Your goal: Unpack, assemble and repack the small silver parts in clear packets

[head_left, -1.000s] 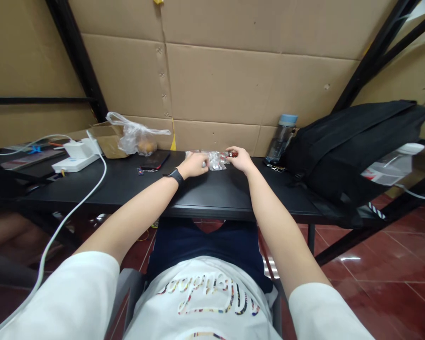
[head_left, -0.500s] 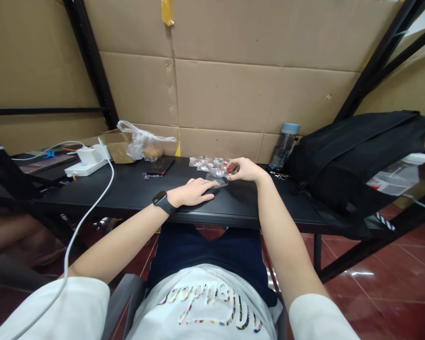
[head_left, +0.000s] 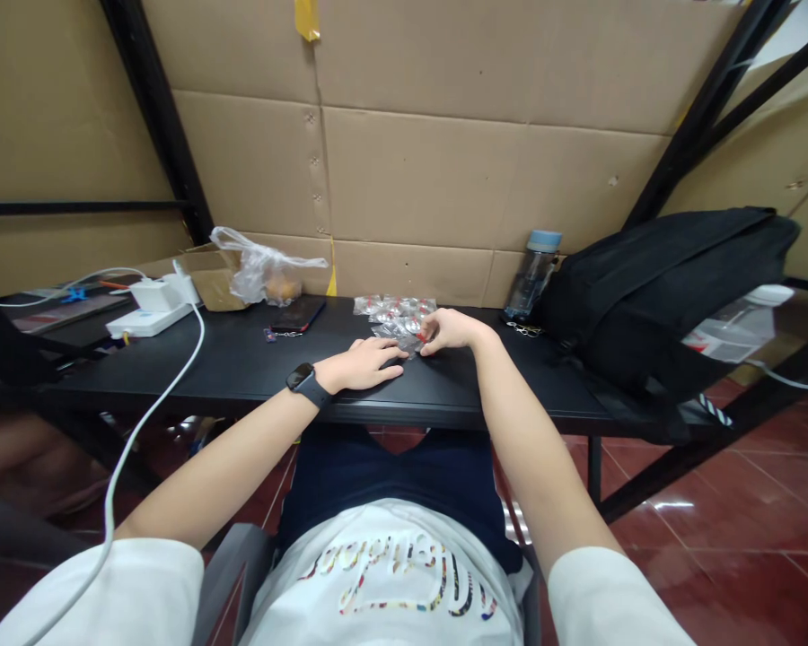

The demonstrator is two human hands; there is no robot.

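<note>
My left hand (head_left: 364, 363) lies open and flat on the black tabletop, its fingertips touching the near edge of a small clear plastic bag (head_left: 391, 336). With thumb and fingers pinched together, my right hand (head_left: 452, 330) grips a small red object (head_left: 421, 337) at the bag's right side; its exact kind is too small to make out. Just behind both hands sits a cluster of small clear packets (head_left: 390, 307) with red bits inside. A dark smartwatch (head_left: 302, 377) is on my left wrist.
At left stand a phone (head_left: 298, 314), a plastic bag (head_left: 256, 274) by a cardboard box, and a white power strip (head_left: 152, 316) with a cable. A water bottle (head_left: 535, 274) and black backpack (head_left: 653, 305) occupy the right. A cardboard wall (head_left: 424, 170) rises behind the desk.
My right hand has moved slightly left and down with the red object, down to the clear bag. My left hand stays flat on the table. The camera view has shifted slightly.
</note>
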